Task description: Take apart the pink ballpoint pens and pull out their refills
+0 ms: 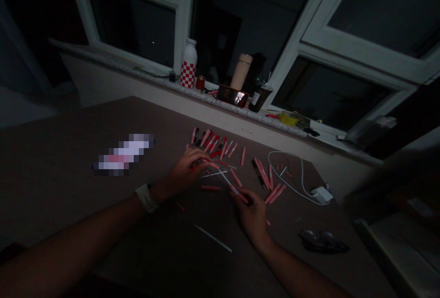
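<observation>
Several pink pen barrels and caps [213,143] lie scattered on a dark table [68,183]. My left hand [187,172], with a pale watch on the wrist, rests palm down among them, its fingers curled on a red pen part near a thin white refill [213,174]. My right hand [252,213] is closed on a pink pen barrel with a white refill sticking out toward the left hand. Another white refill [213,238] lies on the table near me.
A white charger with its cable [321,194] lies to the right and a pair of glasses [321,240] nearer. On the windowsill [137,71] stand a checked bottle [189,64], a tan flask [241,72], a phone [233,96] and small items. The room is dark.
</observation>
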The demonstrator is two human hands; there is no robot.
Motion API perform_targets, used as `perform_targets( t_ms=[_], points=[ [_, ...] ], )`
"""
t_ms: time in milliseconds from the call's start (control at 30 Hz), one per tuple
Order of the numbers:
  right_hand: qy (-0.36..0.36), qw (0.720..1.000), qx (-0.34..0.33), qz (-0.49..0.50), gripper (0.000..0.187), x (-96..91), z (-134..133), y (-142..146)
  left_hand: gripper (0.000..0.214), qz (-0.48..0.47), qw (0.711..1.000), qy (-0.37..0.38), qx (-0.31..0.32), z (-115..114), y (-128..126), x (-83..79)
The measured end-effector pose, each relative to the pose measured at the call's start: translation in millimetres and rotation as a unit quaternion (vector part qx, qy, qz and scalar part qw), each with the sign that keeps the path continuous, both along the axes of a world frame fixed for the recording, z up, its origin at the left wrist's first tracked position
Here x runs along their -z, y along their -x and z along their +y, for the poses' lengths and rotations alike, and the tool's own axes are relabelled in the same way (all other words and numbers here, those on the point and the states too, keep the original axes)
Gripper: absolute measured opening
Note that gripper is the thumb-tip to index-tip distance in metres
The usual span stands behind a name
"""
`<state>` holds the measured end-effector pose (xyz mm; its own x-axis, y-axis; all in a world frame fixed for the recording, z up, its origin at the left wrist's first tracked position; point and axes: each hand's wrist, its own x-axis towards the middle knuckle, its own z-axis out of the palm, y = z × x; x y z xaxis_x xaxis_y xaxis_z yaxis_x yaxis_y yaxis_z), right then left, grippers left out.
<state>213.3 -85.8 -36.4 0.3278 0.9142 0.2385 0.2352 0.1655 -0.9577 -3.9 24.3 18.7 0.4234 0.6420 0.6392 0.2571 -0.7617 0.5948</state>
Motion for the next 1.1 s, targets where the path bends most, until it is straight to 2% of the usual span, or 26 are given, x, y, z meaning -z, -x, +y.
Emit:
perform_targets(
  t_ms=[167,267,400,567,667,800,900,1000,1100],
  points=[
    [-0.003,1.0,-0.007,-0.01,0.025,-6.5,-3,2,0.017,0.009,0.999,-0.016,0.026,5,5,-2.2],
    [0.01,0.999,-0.033,-0.029,0.026,-12.3,-5,4,0.017,0.059,0.996,-0.026,0.064,3,5,0.4],
    [0.012,0.997,-0.061,-0.036,0.028,-13.3,-5,5,0.017,0.102,0.986,0.024,0.133,-4,-1,7.9],
    [-0.003,0.997,-0.053,-0.048,0.027,-4.6,-2,3,0.023,0.146,0.973,0.14,0.113,-9,-5,10.5],
    [-0.003,0.997,-0.05,-0.054,0.028,-2.9,-2,2,0.025,0.149,0.973,0.136,0.116,-9,-6,10.7],
    [0.038,0.993,-0.086,-0.068,0.036,-4.6,-2,2,0.022,0.125,0.978,0.108,0.13,-8,-6,11.8],
    [0.043,0.992,-0.1,-0.057,0.035,-4.5,-3,2,0.021,0.127,0.973,0.149,0.126,-8,-6,12.5],
    [0.032,0.995,-0.082,-0.037,0.031,-2.7,-3,3,0.021,0.136,0.964,0.196,0.12,-9,-7,12.5],
    [0.028,0.997,-0.063,-0.03,0.03,-0.5,-2,3,0.02,0.135,0.965,0.19,0.116,-9,-8,12.4]
  ],
)
